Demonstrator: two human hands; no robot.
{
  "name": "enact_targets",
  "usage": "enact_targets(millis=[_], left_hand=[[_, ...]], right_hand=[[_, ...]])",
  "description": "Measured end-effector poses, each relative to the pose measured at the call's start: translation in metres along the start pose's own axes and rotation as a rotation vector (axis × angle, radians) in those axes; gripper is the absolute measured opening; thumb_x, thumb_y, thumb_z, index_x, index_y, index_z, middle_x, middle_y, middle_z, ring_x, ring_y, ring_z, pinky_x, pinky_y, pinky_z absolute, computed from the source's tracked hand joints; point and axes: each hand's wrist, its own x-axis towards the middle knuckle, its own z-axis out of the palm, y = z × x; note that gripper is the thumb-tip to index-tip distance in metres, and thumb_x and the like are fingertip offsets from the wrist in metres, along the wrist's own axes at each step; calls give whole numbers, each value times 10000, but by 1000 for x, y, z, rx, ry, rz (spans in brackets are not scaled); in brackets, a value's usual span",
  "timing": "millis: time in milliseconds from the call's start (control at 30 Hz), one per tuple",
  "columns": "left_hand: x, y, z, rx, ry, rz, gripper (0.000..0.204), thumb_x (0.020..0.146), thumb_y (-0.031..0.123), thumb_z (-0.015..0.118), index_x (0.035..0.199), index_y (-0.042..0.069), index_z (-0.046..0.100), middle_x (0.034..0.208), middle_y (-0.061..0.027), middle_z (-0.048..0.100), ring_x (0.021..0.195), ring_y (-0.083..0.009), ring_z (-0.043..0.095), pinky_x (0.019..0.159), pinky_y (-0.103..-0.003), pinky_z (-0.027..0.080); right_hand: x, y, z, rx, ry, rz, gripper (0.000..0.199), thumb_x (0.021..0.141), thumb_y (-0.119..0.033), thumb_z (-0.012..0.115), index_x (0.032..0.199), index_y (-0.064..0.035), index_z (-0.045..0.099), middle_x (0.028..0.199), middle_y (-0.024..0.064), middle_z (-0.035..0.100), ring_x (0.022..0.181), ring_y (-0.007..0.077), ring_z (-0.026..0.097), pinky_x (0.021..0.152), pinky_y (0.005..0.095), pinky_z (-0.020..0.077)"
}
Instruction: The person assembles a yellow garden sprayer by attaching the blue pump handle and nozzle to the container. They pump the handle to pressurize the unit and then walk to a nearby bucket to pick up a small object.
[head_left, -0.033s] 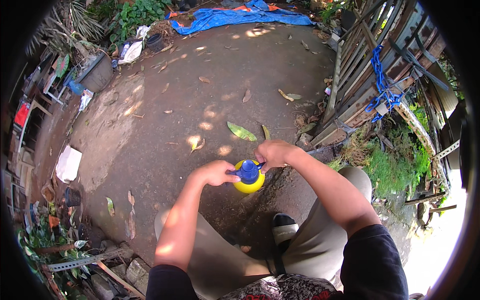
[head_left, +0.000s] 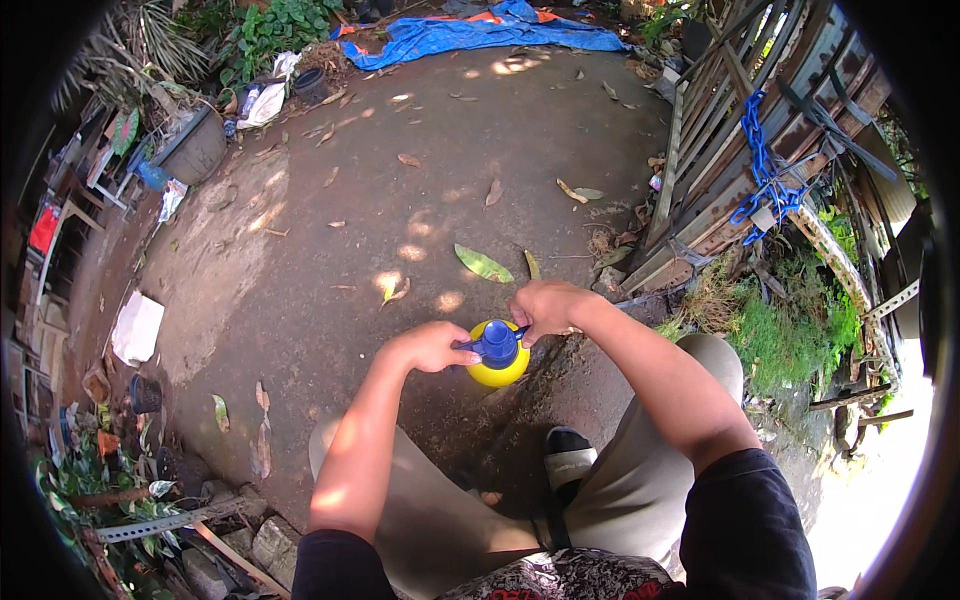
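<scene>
Between my knees, low over the ground, is a round yellow spray bottle (head_left: 497, 375) seen from above. Its blue pump head (head_left: 497, 343) points up toward me, with a short blue part sticking out on each side. My left hand (head_left: 432, 347) pinches the blue part on the left with thumb and fingers. On the other side, my right hand (head_left: 545, 307) grips the blue part at the upper right, its fingers curled round it. The bottle's lower body is hidden, and I cannot tell whether it rests on the ground.
Fallen leaves, among them a green one (head_left: 484, 262), lie on the dirt ground. A wooden gate (head_left: 700, 170) with a blue chain (head_left: 757, 150) stands at right. A blue tarp (head_left: 480, 38) lies at the back. Planter (head_left: 195, 150) and white block (head_left: 137, 328) are on the left.
</scene>
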Motion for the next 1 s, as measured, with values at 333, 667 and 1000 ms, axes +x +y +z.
enact_targets(millis=[333,667,1000], left_hand=[[4,23,12,74,90,61,579,848,473,780,1124,-27,686,1025,-243,726,982,-391,698,853,-452,525],[39,10,33,30,77,-44,545,757,479,823,965,-17,737,865,-220,732,830,-369,712,776,-445,538],[15,33,50,-164,215,-121,455,740,430,829,987,58,737,928,-227,729,904,-411,710,783,-467,550]], right_hand=[[5,19,4,216,-235,-4,456,736,-396,885,912,-5,731,818,135,730,801,285,705,721,417,531],[52,15,33,-120,-696,158,230,780,-335,855,875,-131,809,898,17,793,825,182,751,757,370,586],[43,-30,63,-139,-487,582,342,949,-306,635,1241,-164,741,1303,43,709,1183,223,685,834,472,558]])
